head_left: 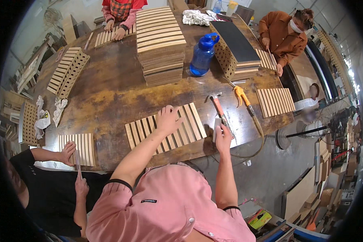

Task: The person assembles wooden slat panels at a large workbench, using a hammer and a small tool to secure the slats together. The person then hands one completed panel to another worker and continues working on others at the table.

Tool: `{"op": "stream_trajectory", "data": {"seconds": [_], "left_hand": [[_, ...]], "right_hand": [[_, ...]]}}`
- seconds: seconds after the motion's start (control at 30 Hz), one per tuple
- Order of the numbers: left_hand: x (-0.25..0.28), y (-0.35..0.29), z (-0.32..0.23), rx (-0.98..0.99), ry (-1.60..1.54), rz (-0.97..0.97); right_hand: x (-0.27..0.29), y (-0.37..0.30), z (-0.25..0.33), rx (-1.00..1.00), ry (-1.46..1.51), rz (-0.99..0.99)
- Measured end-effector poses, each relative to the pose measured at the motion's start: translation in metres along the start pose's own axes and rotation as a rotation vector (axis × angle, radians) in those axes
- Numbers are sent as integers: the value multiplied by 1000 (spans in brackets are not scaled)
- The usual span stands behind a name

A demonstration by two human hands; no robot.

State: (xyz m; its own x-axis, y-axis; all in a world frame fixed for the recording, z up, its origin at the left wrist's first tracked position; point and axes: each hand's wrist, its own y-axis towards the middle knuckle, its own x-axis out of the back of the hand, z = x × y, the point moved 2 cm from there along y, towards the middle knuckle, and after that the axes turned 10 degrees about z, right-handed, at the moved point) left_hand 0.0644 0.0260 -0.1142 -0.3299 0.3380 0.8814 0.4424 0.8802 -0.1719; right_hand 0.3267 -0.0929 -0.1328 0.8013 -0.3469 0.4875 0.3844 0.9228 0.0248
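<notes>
Resting with fingers loosely spread, the left hand (169, 120) lay on the slatted wood panel (191, 121), which sat beneath it on the counter (109, 101). The right hand (223, 136), just beyond the panel's right end, pinched a flat grey piece (217, 126) between thumb and fingers, near a hammer (217, 105). The panel's slats all seemed in place, dark gaps between them; whether any work on it was left could not be told. A tall stack of similar panels (161, 34) stood beyond the left hand, perhaps finished. Nearer the wearer, below the left hand, a pink shirt (177, 189) bore a dark label (149, 201) with small pale lettering.
</notes>
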Motion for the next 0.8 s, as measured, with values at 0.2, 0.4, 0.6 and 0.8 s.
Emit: {"op": "stream_trajectory", "data": {"seconds": [0.2,0.4,0.6,0.8], "left_hand": [[-30,-19,-25,-91,9,0],[-33,-18,-27,-50,-47,-74],[-30,-8,-30,-45,-38,-94],[-41,20,-46,-79,-26,-54]], "right_hand": [[8,68,-47,41,16,7],[12,46,-19,-202,65,168],[-7,-20,35,-171,-100,316],[-7,-34,53,-86,-284,316]]}}
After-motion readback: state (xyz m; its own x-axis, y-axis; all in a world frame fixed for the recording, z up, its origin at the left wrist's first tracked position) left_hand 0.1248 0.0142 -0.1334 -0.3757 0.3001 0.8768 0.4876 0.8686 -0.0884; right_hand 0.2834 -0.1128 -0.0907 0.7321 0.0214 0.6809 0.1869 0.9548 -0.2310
